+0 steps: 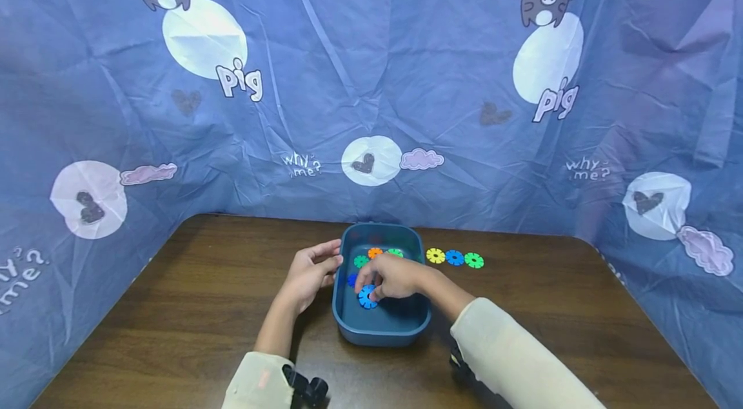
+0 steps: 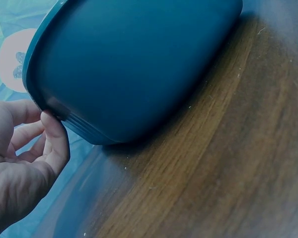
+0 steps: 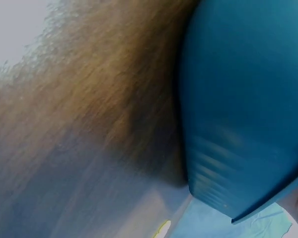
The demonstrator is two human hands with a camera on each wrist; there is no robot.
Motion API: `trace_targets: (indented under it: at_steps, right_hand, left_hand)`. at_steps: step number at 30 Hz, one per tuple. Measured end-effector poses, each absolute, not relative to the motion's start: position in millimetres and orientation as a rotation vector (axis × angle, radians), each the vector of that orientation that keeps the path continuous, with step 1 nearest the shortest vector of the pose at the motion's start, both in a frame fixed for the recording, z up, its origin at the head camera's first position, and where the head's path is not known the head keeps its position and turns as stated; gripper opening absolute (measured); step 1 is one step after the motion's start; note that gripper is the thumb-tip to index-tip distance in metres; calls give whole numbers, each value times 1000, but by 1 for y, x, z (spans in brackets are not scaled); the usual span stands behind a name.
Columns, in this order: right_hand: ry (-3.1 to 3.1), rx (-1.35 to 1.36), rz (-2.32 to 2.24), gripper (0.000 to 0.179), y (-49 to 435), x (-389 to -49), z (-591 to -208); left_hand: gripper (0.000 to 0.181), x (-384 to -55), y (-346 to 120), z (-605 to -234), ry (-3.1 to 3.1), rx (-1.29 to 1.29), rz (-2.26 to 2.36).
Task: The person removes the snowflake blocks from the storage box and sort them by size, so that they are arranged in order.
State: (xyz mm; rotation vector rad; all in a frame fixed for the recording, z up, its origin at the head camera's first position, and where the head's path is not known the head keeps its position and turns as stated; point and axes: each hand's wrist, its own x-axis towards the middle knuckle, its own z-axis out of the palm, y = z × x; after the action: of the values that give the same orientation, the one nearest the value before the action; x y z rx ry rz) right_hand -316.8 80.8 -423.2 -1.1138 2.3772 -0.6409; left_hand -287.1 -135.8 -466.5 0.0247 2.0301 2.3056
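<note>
A dark teal plastic bin [image 1: 381, 337] stands on the table, with several notched plastic snowflake discs inside. My left hand [image 1: 307, 277] is at the bin's left wall from outside, the thumb tip right at the rim in the left wrist view. Inside the bin, my right hand [image 1: 397, 277] pinches a blue snowflake disc [image 1: 366, 298] between thumb and fingers. Around it in the bin are a darker blue disc [image 1: 351, 280], partly hidden by the fingers, a green disc [image 1: 361, 261], an orange disc [image 1: 375, 253] and another green disc [image 1: 396, 253].
To the right of the bin, a yellow disc [image 1: 435, 256], a blue disc [image 1: 455, 258] and a green disc [image 1: 474, 260] lie in a row on the brown wooden table [image 1: 534, 312]. A blue printed cloth [image 1: 325, 112] hangs behind and around the table.
</note>
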Motion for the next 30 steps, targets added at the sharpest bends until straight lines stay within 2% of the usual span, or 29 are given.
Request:
trace_targets:
  at_steps: [10, 19, 30]
  right_hand:
    - [2379, -1177, -757, 20, 90, -327, -414]
    - [2404, -1147, -880, 21, 103, -339, -389]
    - [2452, -951, -1026, 22, 139, -355, -363]
  left_hand:
    - [43, -289, -135, -466, 2046, 27, 2302]
    - [44, -289, -135, -464, 2037, 24, 2313]
    - [43, -289, -133, -464, 2026, -18, 2320]
